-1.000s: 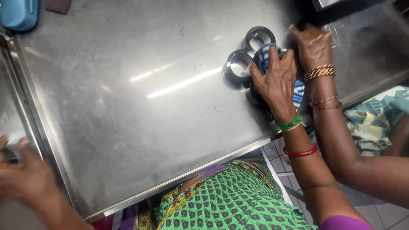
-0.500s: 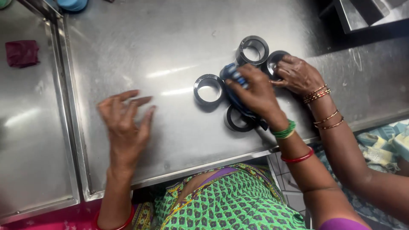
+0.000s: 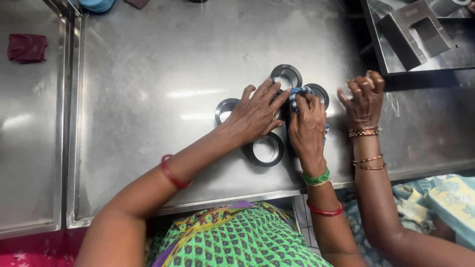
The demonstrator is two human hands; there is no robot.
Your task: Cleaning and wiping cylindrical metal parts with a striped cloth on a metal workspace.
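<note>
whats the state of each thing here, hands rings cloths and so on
left hand: flat, fingers spread over the dark metal rings
right hand: closed on the blue cloth
blue cloth: bunched, pressed on the rings
dark metal rings: lying flat on the steel table, clustered
co-worker's hand: fingers curled, resting on the table beside the rings
maroon cloth: folded, lying apart on the left surface

garment: green patterned, purple trim | left wrist: red bangle | right wrist: green and red bangles
</note>
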